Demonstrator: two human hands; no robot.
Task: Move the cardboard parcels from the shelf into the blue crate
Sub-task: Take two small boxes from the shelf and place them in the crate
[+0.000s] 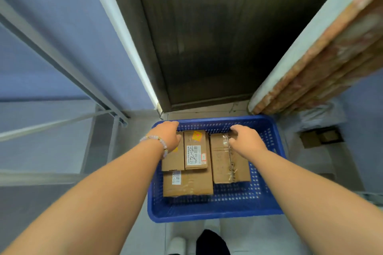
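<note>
Already four cardboard parcels inside blue crate; left hand, right hand over far parcels, grip indeterminate; shelf stock unseen.

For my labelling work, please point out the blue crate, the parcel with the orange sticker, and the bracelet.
blue crate [215,214]: head view, near rim.
parcel with the orange sticker [195,150]: head view, white label.
bracelet [160,142]: head view, beads on left wrist.

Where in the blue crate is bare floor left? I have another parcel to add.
Free: the strip of blue crate floor along the near wall, in front of the taped parcel, and a narrower strip by the right wall beside the right parcel. Crowded: the far half, where the labelled parcel, left hand and right hand sit.
</note>
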